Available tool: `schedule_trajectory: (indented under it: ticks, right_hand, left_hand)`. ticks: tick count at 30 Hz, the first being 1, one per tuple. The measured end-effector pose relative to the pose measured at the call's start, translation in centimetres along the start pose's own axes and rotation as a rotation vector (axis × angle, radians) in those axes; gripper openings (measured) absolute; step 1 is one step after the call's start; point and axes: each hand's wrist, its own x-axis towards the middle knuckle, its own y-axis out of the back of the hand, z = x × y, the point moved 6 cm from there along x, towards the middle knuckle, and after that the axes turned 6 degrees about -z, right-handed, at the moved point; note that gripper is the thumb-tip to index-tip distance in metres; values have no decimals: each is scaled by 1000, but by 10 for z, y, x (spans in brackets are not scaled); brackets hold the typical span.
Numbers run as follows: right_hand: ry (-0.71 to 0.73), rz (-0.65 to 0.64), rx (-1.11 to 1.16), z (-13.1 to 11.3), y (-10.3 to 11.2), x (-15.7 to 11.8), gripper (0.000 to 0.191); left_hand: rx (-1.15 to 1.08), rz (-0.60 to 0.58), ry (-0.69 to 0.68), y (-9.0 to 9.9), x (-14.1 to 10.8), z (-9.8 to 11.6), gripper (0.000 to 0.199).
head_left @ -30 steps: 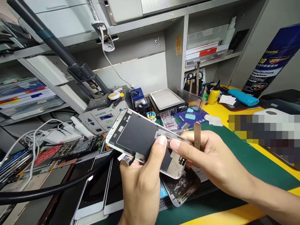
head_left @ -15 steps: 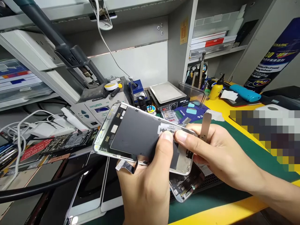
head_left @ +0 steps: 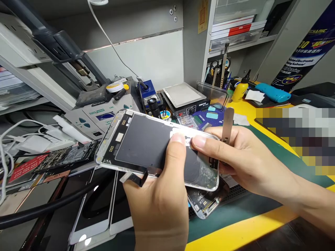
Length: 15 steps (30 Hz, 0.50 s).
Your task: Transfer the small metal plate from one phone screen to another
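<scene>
- My left grip (head_left: 159, 195) clasps the panel (head_left: 143, 141) above the bench (head_left: 235, 226).
- My right grip (head_left: 243, 157) pinches the panel's right end.
- A metal strip (head_left: 227, 123) juts up at my right grip.

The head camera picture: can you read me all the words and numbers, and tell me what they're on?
"CHANIC": dark blue can, first letters cut off
"30": same can, maybe part of a longer number
"Electronic": same can, lower down
"OPEN": red-and-white box on the shelf
Too small or blurred: grey station, heating plate
Too glary and covered: thin blade on the phone screen
</scene>
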Motion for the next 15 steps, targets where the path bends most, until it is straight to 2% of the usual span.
schedule_trajectory:
  ticks: [2,6,10,12,15]
  right_hand:
    - [-6,16,-15,1,0,0,41]
    - [-13,68,-107,0,6,0,40]
    - [144,305,-266,-15,34,-3,40]
    - [145,339,-305,-17,50,-4,49]
    - [131,333,-342,-20,75,-11,62]
  left_hand:
    - [32,25,18,0,-1,0,57]
    - [36,24,2,1,1,0,44]
    - [7,89,1,10,8,1,44]
    - [12,102,5,13,11,2,38]
    - [40,55,24,11,14,3,24]
